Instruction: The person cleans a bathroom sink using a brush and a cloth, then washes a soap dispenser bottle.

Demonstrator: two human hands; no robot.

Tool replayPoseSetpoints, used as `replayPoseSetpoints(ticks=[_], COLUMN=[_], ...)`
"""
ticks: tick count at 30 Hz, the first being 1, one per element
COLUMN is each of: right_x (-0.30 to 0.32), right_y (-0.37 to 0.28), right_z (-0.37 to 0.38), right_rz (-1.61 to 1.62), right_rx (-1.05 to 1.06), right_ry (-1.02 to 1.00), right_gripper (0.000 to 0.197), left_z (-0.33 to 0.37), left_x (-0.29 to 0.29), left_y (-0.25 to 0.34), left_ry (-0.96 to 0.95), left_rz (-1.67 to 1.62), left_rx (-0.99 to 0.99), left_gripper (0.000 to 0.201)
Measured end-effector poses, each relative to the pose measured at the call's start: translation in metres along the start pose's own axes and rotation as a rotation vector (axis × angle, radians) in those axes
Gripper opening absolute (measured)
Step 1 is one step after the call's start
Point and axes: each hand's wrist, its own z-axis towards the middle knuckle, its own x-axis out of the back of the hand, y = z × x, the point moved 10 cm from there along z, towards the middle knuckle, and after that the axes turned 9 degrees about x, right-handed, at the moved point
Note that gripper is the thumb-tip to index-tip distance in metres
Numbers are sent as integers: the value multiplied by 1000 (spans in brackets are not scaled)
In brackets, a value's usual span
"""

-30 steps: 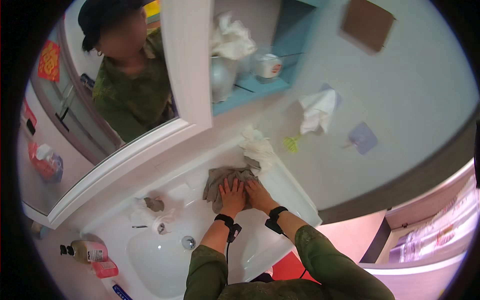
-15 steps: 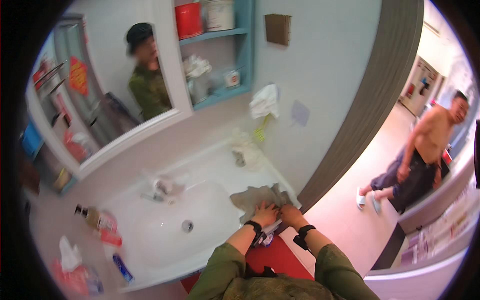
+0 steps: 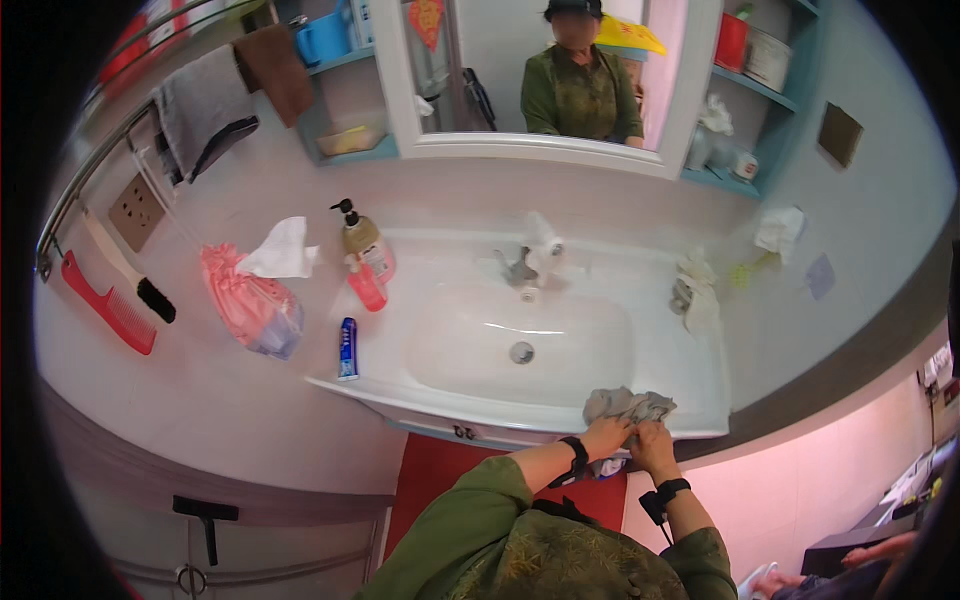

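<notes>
A grey cloth [image 3: 628, 403] lies bunched up at the front right edge of the white washbasin [image 3: 690, 360]. My left hand [image 3: 605, 437] is closed on the cloth's near side. Close beside it, almost touching, my right hand [image 3: 654, 445] also grips the cloth, with the fingers curled and partly hidden. Both wrists wear black bands. The basin's bowl holds no standing water that I can see, and its drain [image 3: 522, 353] shows. Behind the bowl stands the faucet [image 3: 540, 250], partly wrapped in something white.
A pump bottle [image 3: 365, 245], a small pink bottle [image 3: 368, 288] and a blue toothpaste tube [image 3: 348, 350] stand or lie at the basin's left. A pale cloth [image 3: 697, 285] rests at the back right. A tissue bag [image 3: 250, 300] hangs left. Another person's arm [image 3: 880, 552] shows at lower right.
The view has swung left, bringing the whole basin in. The grey cloth, spread flatter on the right ledge before, is now gathered into a bunch under both hands.
</notes>
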Motion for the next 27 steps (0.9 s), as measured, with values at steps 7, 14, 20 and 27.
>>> replayPoseSetpoints(ticks=[7,14,20,27], right_x=[-88,-142,-154,-113], right_y=[-121,-212,-246,-247], right_z=[76,131,151,106], right_rz=[113,252,302,203], right_rx=[142,287,277,478], right_ry=[-162,-275,-197,-97], right_gripper=[30,33,36,47], left_z=[-112,-181,-216,-205], left_x=[74,118,138,135], left_y=[-103,-181,-213,-202], left_ry=[115,-107,-135,-145], left_rz=[-13,-26,64,159], left_rx=[80,185,251,165], left_gripper=[30,34,31,33])
